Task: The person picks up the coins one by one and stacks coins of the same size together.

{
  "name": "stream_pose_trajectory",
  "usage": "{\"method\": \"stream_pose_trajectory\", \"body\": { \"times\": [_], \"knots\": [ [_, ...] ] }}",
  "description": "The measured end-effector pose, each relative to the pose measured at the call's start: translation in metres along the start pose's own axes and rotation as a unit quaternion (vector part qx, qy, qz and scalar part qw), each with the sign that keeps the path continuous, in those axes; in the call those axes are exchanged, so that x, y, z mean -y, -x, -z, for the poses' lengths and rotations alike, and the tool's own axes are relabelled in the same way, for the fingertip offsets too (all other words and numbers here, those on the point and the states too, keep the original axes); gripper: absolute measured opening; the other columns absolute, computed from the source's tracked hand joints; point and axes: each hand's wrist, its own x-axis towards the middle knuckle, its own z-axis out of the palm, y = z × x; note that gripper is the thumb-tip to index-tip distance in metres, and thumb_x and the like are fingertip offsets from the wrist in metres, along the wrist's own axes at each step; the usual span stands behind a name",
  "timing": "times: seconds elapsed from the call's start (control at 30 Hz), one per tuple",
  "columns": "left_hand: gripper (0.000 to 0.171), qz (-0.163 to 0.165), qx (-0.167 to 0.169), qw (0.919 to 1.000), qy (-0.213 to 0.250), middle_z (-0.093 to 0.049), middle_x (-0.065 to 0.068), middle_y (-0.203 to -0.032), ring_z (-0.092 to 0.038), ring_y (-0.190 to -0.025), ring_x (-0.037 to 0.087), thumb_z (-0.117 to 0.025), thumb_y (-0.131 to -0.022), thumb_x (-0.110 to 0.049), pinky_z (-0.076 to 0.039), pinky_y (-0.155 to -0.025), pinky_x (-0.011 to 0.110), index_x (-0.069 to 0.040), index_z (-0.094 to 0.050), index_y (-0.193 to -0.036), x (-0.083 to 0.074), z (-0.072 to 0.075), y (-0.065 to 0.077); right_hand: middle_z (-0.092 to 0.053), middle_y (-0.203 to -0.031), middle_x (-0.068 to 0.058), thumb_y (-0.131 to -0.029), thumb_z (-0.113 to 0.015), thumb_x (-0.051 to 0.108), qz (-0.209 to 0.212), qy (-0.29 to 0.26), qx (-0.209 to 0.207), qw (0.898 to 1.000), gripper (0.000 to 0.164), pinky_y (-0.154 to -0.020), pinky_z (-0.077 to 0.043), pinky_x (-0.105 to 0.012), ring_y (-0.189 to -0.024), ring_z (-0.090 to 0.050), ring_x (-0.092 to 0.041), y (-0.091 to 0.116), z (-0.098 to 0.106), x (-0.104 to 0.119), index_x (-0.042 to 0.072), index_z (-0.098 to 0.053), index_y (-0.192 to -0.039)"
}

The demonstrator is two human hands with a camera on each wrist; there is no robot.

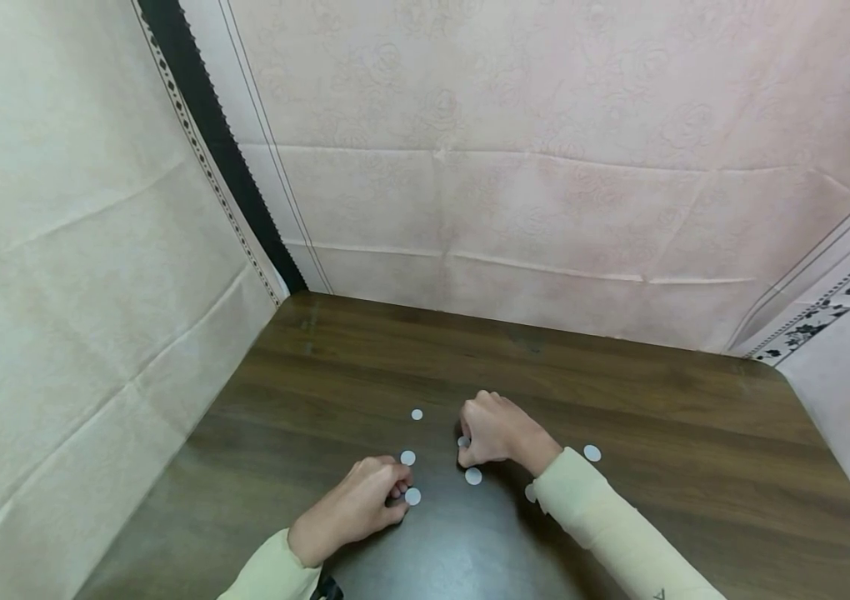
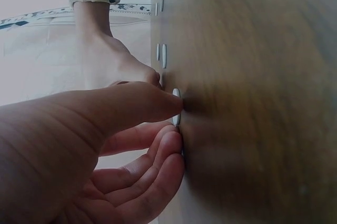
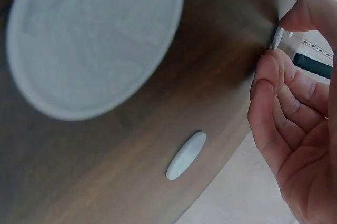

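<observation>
Silvery-white coins lie flat on a brown wooden table. At the left, my left hand (image 1: 357,504) rests low on the wood, its thumb and curled fingers pinching a coin (image 1: 413,497) at its edges; the left wrist view shows this coin (image 2: 176,120) between thumb and fingertips. Another coin (image 1: 407,457) lies just beyond those fingers. Farther right, my right hand (image 1: 498,432) pinches a coin (image 1: 463,442) between thumb and fingers, partly hidden by them. Just nearer than that hand is a further coin (image 1: 473,476). A raised rim and relief show on the large coin (image 3: 95,39) in the right wrist view.
One small coin (image 1: 417,414) lies toward the back, between the hands. To the right, a coin (image 1: 592,452) sits beyond the right sleeve (image 1: 582,500), which partly covers another coin (image 1: 531,492). Pale patterned cloth (image 1: 507,208) hangs behind the wooden table (image 1: 665,400) and at both sides.
</observation>
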Motion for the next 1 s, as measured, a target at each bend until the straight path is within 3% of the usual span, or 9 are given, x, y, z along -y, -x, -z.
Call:
{"method": "stream_pose_trajectory", "body": {
  "times": [0.47,0.6,0.73,1.0],
  "knots": [
    [0.014,0.008,0.013,0.9998,0.009,-0.065,-0.001,-0.080,-0.054,-0.071,-0.003,-0.082,-0.083,-0.002,-0.050,-0.065,0.016,-0.009,-0.069,-0.084,0.000,0.000,0.000,-0.030,-0.046,0.014,-0.081,-0.079,0.021,0.004,0.009,-0.001,1.000,0.037,-0.045,-0.026,-0.023,-0.042,-0.030,-0.003,0.002,0.003,0.003,0.020,-0.056,-0.052],
    [0.014,0.007,0.013,0.9999,0.008,-0.065,-0.001,-0.080,-0.056,-0.071,-0.002,-0.081,-0.083,-0.002,-0.050,-0.066,0.016,-0.009,-0.069,-0.084,0.000,0.000,0.000,-0.048,-0.056,0.011,-0.081,-0.081,0.023,-0.003,0.002,0.005,1.000,0.023,-0.050,-0.037,-0.023,-0.050,-0.041,-0.002,0.004,0.012,0.002,0.012,-0.069,-0.065],
    [0.013,0.008,0.014,0.9998,0.009,-0.066,0.000,-0.081,-0.059,-0.072,0.000,-0.082,-0.084,-0.003,-0.052,-0.067,0.016,-0.008,-0.070,-0.086,0.000,0.001,-0.001,-0.072,-0.079,0.002,-0.083,-0.083,0.023,-0.004,-0.014,0.002,1.000,0.020,-0.064,-0.055,-0.024,-0.064,-0.060,-0.003,0.006,0.028,-0.001,0.006,-0.077,-0.089],
    [0.013,0.016,0.020,0.9995,0.016,-0.067,0.000,-0.082,-0.059,-0.072,0.000,-0.083,-0.084,-0.003,-0.053,-0.068,0.017,-0.008,-0.071,-0.087,0.000,0.002,0.000,-0.077,-0.088,-0.003,-0.088,-0.080,0.015,0.055,-0.021,0.019,0.998,0.017,-0.072,-0.059,-0.026,-0.074,-0.069,-0.005,0.005,0.059,-0.002,0.002,-0.077,-0.097]
  ]
}}
